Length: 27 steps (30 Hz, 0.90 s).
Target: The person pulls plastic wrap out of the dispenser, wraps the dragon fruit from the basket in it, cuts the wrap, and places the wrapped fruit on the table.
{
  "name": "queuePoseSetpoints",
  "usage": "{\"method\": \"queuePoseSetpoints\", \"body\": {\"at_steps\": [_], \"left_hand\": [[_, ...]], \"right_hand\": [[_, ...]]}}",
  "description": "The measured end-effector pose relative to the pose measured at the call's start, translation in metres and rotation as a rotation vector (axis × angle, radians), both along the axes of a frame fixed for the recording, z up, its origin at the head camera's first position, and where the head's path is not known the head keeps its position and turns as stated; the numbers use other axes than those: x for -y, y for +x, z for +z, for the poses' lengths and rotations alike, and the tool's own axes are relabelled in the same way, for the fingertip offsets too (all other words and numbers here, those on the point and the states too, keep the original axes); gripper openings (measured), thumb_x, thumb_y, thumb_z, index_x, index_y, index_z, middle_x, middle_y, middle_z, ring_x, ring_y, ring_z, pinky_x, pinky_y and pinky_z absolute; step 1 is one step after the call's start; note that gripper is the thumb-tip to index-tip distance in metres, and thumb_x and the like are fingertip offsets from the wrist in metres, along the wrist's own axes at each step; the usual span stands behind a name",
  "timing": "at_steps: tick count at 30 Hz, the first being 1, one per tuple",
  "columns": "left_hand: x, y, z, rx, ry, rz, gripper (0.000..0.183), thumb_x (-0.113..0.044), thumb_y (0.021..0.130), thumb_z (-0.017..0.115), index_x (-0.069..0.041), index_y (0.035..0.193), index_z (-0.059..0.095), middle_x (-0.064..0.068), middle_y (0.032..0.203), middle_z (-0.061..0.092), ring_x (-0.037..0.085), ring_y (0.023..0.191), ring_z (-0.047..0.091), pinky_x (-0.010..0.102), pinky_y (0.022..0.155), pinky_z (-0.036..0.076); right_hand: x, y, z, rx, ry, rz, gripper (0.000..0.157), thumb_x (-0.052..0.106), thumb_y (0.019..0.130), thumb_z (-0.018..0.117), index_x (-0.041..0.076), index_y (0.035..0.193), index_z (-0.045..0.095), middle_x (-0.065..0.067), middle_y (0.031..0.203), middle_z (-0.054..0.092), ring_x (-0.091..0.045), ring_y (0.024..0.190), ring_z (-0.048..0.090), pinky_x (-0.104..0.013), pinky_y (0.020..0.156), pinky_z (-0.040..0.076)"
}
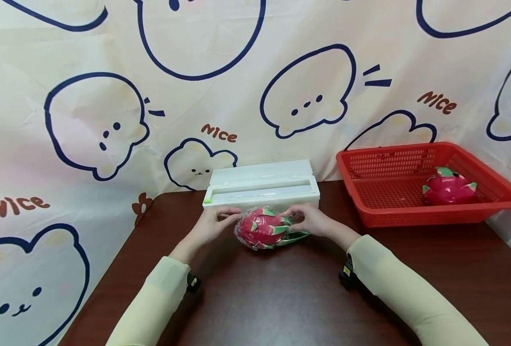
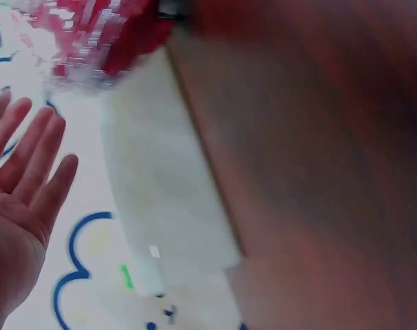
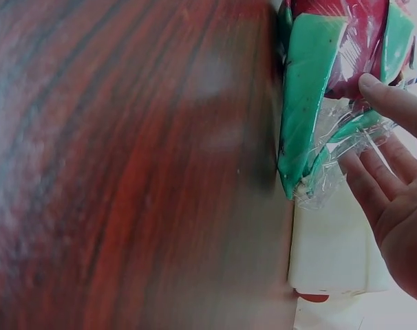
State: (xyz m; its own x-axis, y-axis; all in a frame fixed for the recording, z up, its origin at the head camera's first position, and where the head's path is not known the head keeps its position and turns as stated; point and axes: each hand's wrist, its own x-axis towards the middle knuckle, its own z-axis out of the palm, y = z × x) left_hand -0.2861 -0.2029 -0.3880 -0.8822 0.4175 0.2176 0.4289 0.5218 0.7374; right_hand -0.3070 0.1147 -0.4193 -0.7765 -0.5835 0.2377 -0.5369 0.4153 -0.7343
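Observation:
A pink dragon fruit with green leaf tips (image 1: pixel 264 229), wrapped in clear plastic film, is at the middle of the table. My left hand (image 1: pixel 214 223) is at its left end; in the left wrist view its fingers (image 2: pixel 38 155) are extended and apart from the blurred fruit (image 2: pixel 98 41). At the leafy end, my right hand (image 1: pixel 311 221) holds the fruit (image 3: pixel 312 82). Its thumb lies against the pink skin and its fingers are by the loose, crinkled film (image 3: pixel 325 185). Part of the far side of the fruit is hidden.
Behind the fruit stands a white cling film box (image 1: pixel 261 194) with its lid raised. A red plastic basket (image 1: pixel 424 218) at the back right contains another dragon fruit (image 1: pixel 449 189). A patterned cloth (image 1: pixel 194 110) hangs behind the dark brown table (image 1: pixel 281 298).

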Motion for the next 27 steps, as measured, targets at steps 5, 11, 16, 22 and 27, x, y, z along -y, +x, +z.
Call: {"method": "queuePoseSetpoints", "body": {"at_steps": [5, 11, 16, 22, 27], "left_hand": [[-0.013, 0.001, 0.009, 0.086, -0.054, -0.083, 0.056, -0.041, 0.089, 0.069, -0.02, 0.139, 0.054, 0.003, 0.139, 0.051, 0.028, 0.127, 0.047, 0.05, 0.101, 0.041], [-0.025, -0.003, 0.001, 0.088, -0.124, -0.227, 0.073, -0.032, 0.084, 0.078, -0.022, 0.147, 0.043, -0.002, 0.141, 0.047, 0.021, 0.125, 0.046, 0.042, 0.097, 0.045], [-0.028, -0.004, -0.005, 0.089, -0.114, -0.216, 0.072, -0.028, 0.082, 0.079, -0.026, 0.146, 0.045, -0.003, 0.136, 0.051, 0.018, 0.119, 0.049, 0.04, 0.095, 0.045], [-0.026, -0.004, -0.005, 0.141, -0.082, -0.188, 0.071, -0.031, 0.082, 0.079, -0.031, 0.145, 0.047, -0.001, 0.132, 0.054, 0.019, 0.116, 0.05, 0.039, 0.093, 0.048], [-0.026, -0.007, -0.005, 0.182, -0.047, -0.178, 0.069, -0.026, 0.082, 0.08, -0.03, 0.144, 0.049, 0.001, 0.131, 0.055, 0.021, 0.116, 0.05, 0.04, 0.093, 0.048]], "right_hand": [[-0.002, 0.0, -0.003, 0.038, -0.005, -0.001, 0.037, 0.002, 0.081, 0.077, 0.005, 0.117, 0.069, -0.009, 0.111, 0.068, -0.023, 0.098, 0.063, -0.039, 0.086, 0.052], [-0.003, -0.001, -0.001, 0.056, -0.017, 0.022, 0.041, 0.002, 0.082, 0.077, 0.004, 0.122, 0.067, -0.01, 0.115, 0.067, -0.025, 0.103, 0.062, -0.04, 0.088, 0.051], [-0.009, 0.001, 0.001, 0.113, -0.004, 0.04, 0.046, 0.009, 0.083, 0.077, 0.009, 0.128, 0.065, -0.01, 0.124, 0.063, -0.026, 0.112, 0.059, -0.042, 0.093, 0.049], [-0.018, 0.003, 0.002, 0.11, -0.061, 0.013, 0.049, 0.01, 0.084, 0.076, 0.004, 0.131, 0.061, -0.015, 0.124, 0.062, -0.029, 0.109, 0.061, -0.044, 0.09, 0.05], [-0.023, 0.005, 0.003, -0.006, -0.118, -0.086, 0.032, 0.004, 0.085, 0.074, -0.002, 0.117, 0.067, -0.015, 0.107, 0.069, -0.029, 0.097, 0.066, -0.046, 0.085, 0.052]]}}
